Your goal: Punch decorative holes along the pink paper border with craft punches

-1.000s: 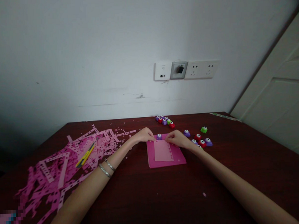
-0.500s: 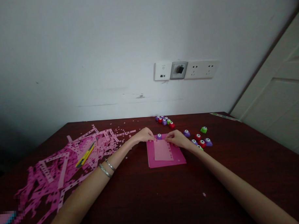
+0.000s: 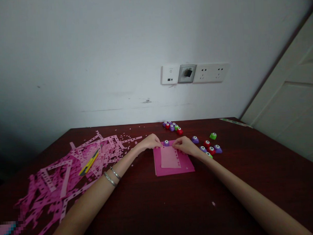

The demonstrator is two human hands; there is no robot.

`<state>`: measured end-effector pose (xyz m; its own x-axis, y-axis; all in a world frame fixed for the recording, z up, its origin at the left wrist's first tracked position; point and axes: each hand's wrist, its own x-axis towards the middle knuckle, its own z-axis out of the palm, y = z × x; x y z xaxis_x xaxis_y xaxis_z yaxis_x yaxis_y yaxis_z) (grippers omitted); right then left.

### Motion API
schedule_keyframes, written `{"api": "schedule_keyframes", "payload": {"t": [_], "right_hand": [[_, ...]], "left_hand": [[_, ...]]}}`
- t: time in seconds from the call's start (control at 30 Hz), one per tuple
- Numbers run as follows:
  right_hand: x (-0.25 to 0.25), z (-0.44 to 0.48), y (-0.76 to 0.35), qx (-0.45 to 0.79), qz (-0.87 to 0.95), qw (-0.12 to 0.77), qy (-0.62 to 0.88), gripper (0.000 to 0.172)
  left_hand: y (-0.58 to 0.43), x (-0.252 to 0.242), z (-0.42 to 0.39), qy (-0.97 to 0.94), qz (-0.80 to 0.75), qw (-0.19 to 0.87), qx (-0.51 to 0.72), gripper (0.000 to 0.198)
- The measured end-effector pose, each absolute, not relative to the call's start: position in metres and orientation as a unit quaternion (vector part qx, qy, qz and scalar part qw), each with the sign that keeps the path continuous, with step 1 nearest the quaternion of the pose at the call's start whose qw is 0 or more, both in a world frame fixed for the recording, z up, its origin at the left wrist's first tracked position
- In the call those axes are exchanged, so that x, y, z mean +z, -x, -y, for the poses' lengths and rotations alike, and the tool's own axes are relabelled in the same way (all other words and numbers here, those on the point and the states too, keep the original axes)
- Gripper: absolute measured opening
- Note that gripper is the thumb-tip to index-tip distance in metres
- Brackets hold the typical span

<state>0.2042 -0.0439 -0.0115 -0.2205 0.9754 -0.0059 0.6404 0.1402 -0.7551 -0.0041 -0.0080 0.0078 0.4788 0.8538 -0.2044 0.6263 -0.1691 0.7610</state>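
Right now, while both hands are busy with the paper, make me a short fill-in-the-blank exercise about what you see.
1. The small purple punch stands between the left hand and the ____ hand.
2. The knife lying on the pink paper scraps is mainly ____ in colour.
3. The two bracelets are worn on the ____ arm.
4. The white sockets are fixed to the ____ behind the table.

Missing words: right; yellow; left; wall.

left grip: pinching | right grip: pinching | forearms: outstretched, angled inward
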Motion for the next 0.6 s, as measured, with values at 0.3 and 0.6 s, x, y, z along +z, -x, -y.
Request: {"api": "schedule_keyframes", "payload": {"t": [0.3, 0.6], "right_hand": [[-0.0141, 0.042, -0.2026, 0.325, 0.704, 0.259, 0.576, 0.018], [-0.0192, 0.0372, -0.2028, 0.359, 0.679, 0.265, 0.583, 0.017]], "left_hand": [[0.0038, 0.0093, 0.01, -0.697, -0.501, 0.498, 0.123, 0.027], [0.0029, 0.0088, 0.0101, -0.69, -0.508, 0.502, 0.118, 0.028]]}}
